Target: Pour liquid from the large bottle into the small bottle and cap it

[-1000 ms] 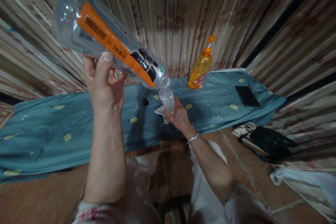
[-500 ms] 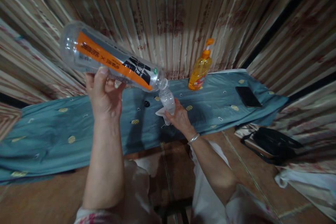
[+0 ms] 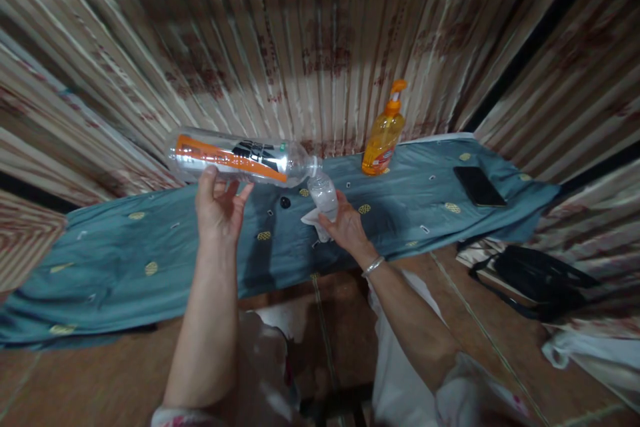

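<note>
In the head view, the left hand (image 3: 219, 210) is clamped on a large plastic bottle (image 3: 235, 157), which lies nearly level just above the palm, over the far edge of the teal cloth (image 3: 165, 233); the right hand (image 3: 347, 223) is closed round a small plastic bottle (image 3: 323, 192), tilted towards the large one, between the cloth's middle and its far edge; the two mouths meet or nearly so, and I cannot tell whether they touch; the fingers are partly hidden behind the bottles, and a white piece (image 3: 311, 216) below the small bottle is paper or fabric, hard to say; the large bottle is clear, with an orange, black and silver label, its lettering blurred; the small one is ridged; a round black cap (image 3: 285, 202) lies mid-cloth; an amber pump bottle (image 3: 381, 143) stands by the far edge; a flat black smartphone (image 3: 480, 187) lies near the right edge.
</note>
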Tool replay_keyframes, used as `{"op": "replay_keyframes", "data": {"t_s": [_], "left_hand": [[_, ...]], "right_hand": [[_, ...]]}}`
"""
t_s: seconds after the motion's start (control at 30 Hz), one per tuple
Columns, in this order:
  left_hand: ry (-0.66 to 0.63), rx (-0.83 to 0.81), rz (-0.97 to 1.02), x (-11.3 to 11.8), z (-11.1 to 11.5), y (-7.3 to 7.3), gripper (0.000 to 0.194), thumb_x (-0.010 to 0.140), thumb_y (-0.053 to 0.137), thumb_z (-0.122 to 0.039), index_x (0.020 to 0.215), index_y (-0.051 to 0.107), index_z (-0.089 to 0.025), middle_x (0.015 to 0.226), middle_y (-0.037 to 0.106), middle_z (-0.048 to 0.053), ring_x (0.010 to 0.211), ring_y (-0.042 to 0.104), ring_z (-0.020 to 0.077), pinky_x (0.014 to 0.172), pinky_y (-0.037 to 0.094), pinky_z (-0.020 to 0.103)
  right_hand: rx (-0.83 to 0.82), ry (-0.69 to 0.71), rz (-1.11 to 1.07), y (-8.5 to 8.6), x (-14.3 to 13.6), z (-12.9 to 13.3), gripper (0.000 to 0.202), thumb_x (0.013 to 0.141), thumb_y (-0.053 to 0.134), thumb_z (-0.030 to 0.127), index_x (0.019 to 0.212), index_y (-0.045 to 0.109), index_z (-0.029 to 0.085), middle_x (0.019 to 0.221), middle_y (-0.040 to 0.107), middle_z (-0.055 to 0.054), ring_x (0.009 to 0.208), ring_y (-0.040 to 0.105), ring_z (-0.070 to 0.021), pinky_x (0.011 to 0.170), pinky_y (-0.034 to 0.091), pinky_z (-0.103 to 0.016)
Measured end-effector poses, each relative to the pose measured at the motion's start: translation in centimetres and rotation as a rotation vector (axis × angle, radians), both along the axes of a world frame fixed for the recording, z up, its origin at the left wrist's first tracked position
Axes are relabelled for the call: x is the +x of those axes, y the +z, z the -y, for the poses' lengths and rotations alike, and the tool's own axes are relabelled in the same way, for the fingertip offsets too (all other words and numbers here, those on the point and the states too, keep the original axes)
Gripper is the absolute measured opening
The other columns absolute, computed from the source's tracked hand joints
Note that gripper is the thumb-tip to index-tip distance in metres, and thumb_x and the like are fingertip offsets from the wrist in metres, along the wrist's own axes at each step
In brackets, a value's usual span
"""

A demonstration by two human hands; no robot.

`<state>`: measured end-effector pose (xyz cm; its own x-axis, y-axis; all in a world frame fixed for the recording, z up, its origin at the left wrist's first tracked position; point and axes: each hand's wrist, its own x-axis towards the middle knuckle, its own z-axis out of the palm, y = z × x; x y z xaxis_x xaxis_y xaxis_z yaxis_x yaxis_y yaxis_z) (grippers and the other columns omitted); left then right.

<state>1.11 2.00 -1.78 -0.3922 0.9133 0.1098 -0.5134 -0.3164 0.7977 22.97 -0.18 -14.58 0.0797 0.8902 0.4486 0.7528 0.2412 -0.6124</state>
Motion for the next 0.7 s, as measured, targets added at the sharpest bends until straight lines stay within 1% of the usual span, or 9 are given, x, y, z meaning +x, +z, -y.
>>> {"op": "replay_keyframes", "data": {"t_s": [0.1,0.17,0.33,0.47,0.53,0.6,0.7], "left_hand": [[-0.048,-0.085,0.036,-0.3,-0.4,-1.2,0.028,0.067,0.078,-0.04,0.082,0.059,-0.026,0.094,0.067,0.001,0.09,0.068,0.0197,0.079,0.062,0.039],[-0.067,-0.138,0.089,-0.2,-0.5,-1.8,0.028,0.067,0.078,-0.037,0.084,0.059,-0.026,0.095,0.066,0.002,0.09,0.069,0.0197,0.08,0.063,0.039],[-0.088,-0.24,0.202,0.6,-0.1,-2.2,0.026,0.072,0.074,-0.034,0.089,0.059,-0.021,0.099,0.066,0.006,0.091,0.071,0.0214,0.082,0.063,0.041],[-0.098,-0.339,0.324,1.2,0.9,-2.3,0.019,0.087,0.059,-0.032,0.096,0.058,-0.016,0.095,0.068,0.009,0.092,0.071,0.0211,0.084,0.062,0.039],[-0.09,-0.38,0.379,1.2,1.6,-2.7,0.02,0.091,0.052,-0.033,0.098,0.057,-0.014,0.095,0.069,0.011,0.093,0.072,0.0217,0.082,0.063,0.038],[-0.085,-0.423,0.421,1.0,2.4,-3.2,0.024,0.093,0.049,-0.034,0.1,0.057,-0.013,0.096,0.069,0.014,0.096,0.072,0.0236,0.079,0.063,0.036],[-0.072,-0.476,0.472,0.2,3.3,-4.1,0.028,0.093,0.049,-0.036,0.103,0.057,-0.011,0.098,0.069,0.016,0.101,0.071,0.0257,0.077,0.064,0.035]], "right_hand": [[-0.033,0.003,-0.015,0.3,0.0,0.1,0.067,0.08,0.065,0.037,0.135,0.046,0.005,0.115,0.071,-0.023,0.104,0.07,-0.0331,0.09,0.055,-0.043],[-0.039,0.007,-0.024,0.4,0.0,0.2,0.066,0.08,0.064,0.036,0.134,0.046,0.005,0.114,0.071,-0.022,0.103,0.07,-0.0326,0.089,0.055,-0.042],[-0.04,0.003,-0.075,0.7,-0.1,0.2,0.067,0.076,0.064,0.033,0.133,0.046,0.004,0.113,0.071,-0.022,0.104,0.07,-0.0322,0.089,0.055,-0.041],[-0.071,-0.017,-0.128,1.1,-0.2,0.2,0.066,0.075,0.064,0.031,0.133,0.048,0.005,0.114,0.072,-0.021,0.104,0.07,-0.0313,0.09,0.055,-0.04],[-0.095,-0.032,-0.145,1.4,-0.2,0.2,0.067,0.074,0.066,0.032,0.133,0.048,0.005,0.113,0.072,-0.02,0.103,0.07,-0.0313,0.089,0.055,-0.04],[-0.113,-0.036,-0.163,1.6,-0.2,0.3,0.067,0.074,0.067,0.034,0.132,0.049,0.005,0.111,0.073,-0.019,0.101,0.071,-0.0309,0.088,0.055,-0.039],[-0.119,-0.042,-0.187,1.8,-0.2,0.3,0.063,0.075,0.066,0.037,0.129,0.052,0.007,0.106,0.074,-0.017,0.096,0.072,-0.03,0.084,0.056,-0.038]]}}
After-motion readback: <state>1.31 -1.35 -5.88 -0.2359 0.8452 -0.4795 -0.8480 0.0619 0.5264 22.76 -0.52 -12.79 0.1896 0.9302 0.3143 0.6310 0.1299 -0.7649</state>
